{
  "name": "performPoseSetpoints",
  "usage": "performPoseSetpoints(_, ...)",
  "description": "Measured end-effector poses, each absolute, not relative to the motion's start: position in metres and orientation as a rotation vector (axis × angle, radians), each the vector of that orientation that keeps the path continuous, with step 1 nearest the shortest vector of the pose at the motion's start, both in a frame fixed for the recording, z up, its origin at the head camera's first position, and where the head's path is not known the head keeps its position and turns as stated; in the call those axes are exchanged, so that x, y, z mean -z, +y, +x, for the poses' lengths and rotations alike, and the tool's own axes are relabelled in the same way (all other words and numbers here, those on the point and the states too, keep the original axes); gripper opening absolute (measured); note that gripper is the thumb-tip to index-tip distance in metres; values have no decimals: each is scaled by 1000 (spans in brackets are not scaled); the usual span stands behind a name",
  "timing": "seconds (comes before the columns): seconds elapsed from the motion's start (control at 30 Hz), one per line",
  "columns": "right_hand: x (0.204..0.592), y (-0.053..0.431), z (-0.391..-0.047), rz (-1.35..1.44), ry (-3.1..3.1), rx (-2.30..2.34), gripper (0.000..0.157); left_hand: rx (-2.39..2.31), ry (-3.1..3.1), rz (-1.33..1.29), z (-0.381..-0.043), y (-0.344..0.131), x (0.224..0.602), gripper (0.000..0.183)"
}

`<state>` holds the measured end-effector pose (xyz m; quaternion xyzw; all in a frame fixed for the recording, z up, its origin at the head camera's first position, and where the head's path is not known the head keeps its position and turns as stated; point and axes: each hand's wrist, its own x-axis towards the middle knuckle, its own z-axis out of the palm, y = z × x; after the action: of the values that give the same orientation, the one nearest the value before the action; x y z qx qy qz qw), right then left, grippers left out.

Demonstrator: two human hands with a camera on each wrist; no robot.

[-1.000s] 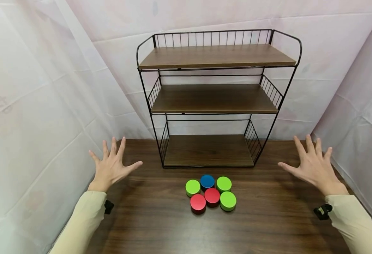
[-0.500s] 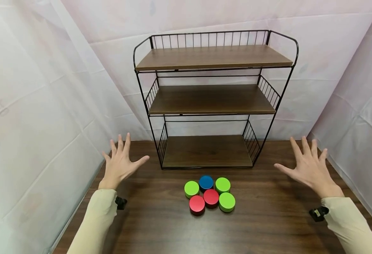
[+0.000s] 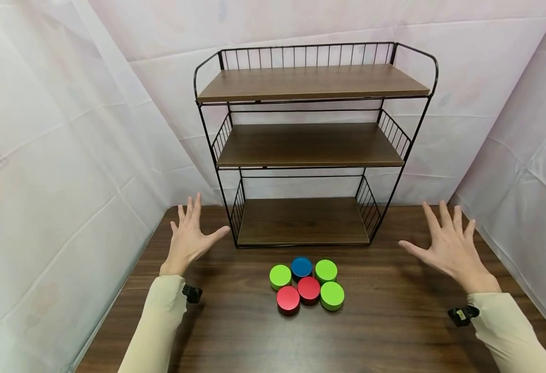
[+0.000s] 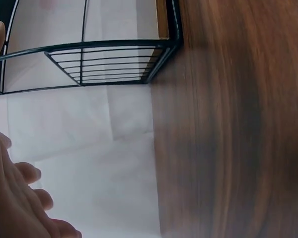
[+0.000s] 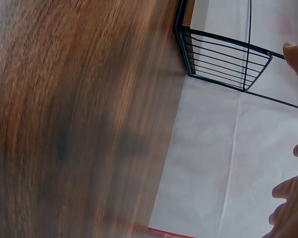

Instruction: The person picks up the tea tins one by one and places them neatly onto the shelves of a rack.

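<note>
My left hand (image 3: pixel 188 242) hovers over the table to the left of the rack, fingers spread and nothing held. On the other side, my right hand (image 3: pixel 452 250) is likewise spread and bare. Between them, in front of the rack, several round discs stand in a tight cluster: a blue disc (image 3: pixel 302 268), a red disc (image 3: pixel 309 289) with a second red disc (image 3: pixel 288 299) at its front left, and green discs at the left (image 3: pixel 280 276), back right (image 3: pixel 326 271) and front right (image 3: pixel 332 295). Neither hand touches them. In both wrist views the thumb points toward the rack.
A black wire rack with three brown shelves (image 3: pixel 313 145) stands at the back of the wood table (image 3: pixel 273 342). Its side grille shows in both wrist views. Pale cloth (image 3: pixel 68 155) hangs behind and along both sides. Small black cameras sit at each wrist.
My left hand has moved right, closer to the rack's left side. The right hand has shifted slightly left in view. The discs and rack stay in place.
</note>
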<state>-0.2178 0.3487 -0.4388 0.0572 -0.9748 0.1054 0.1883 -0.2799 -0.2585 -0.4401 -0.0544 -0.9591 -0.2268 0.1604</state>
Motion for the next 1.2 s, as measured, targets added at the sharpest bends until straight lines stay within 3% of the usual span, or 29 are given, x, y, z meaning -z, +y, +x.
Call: performPoseSetpoints(1.2,461,333,-198,112,-2802,-470,110,1346,-2405,-292,-300,-198,478,112)
